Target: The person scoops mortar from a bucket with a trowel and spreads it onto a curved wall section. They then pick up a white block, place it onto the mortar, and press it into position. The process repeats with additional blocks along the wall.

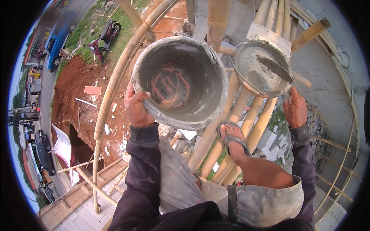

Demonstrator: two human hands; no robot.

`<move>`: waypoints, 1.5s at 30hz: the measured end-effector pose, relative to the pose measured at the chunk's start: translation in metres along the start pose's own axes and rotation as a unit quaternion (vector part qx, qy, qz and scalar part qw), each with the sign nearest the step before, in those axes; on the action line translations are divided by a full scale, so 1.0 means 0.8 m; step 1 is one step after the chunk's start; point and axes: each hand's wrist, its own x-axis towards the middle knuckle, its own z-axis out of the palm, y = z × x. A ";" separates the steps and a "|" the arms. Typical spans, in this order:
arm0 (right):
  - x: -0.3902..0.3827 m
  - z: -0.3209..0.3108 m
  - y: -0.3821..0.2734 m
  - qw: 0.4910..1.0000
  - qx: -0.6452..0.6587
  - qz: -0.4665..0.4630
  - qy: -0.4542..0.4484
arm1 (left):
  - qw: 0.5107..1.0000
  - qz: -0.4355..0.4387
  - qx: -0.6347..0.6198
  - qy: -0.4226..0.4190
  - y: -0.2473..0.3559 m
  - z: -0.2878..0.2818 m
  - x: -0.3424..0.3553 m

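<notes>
A large, mortar-crusted bucket (206,88) is tipped so that its inside faces me, showing grey residue and reddish streaks on the bottom. My left hand (139,106) is closed on its left rim, thumb over the edge. To the right is a smaller bucket (239,79) with wet grey mortar (250,61) in it. A trowel (275,68) lies with its blade over that mortar, its handle end toward my right hand (295,108). The right fingers are curled closed around the handle, which they mostly hide.
Bamboo poles (243,104) form the scaffold under my sandalled foot (234,140). A bamboo rail (110,92) curves along the left, above red soil and a pit. A grey wall (323,73) stands at right. Broken white rubble (269,144), a motorbike (104,40) and a blue vehicle (59,38) are below.
</notes>
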 end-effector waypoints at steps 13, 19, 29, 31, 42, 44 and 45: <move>0.017 0.074 -0.147 0.870 0.308 0.036 -0.383 | 0.983 0.076 0.164 0.000 -0.014 0.083 -0.032; 0.063 0.147 -0.185 0.941 0.099 -0.050 -0.318 | 0.977 0.037 0.196 -0.071 -0.010 0.092 -0.055; 0.058 0.097 -0.230 0.927 0.063 -0.356 -0.103 | 0.964 -0.104 0.195 -0.145 -0.003 0.070 -0.026; 0.045 0.097 -0.230 0.918 0.035 -0.351 -0.180 | 0.967 -0.113 0.174 -0.148 -0.006 0.062 -0.019; 0.045 0.149 -0.176 0.971 0.080 -0.157 -0.164 | 0.984 -0.077 0.104 -0.120 0.003 0.042 0.001; 0.043 0.154 -0.179 0.963 0.087 -0.178 -0.182 | 0.983 -0.079 0.098 -0.134 0.004 0.043 0.002; 0.037 0.155 -0.181 0.952 0.085 -0.204 -0.210 | 0.982 -0.079 0.094 -0.141 0.004 0.042 0.001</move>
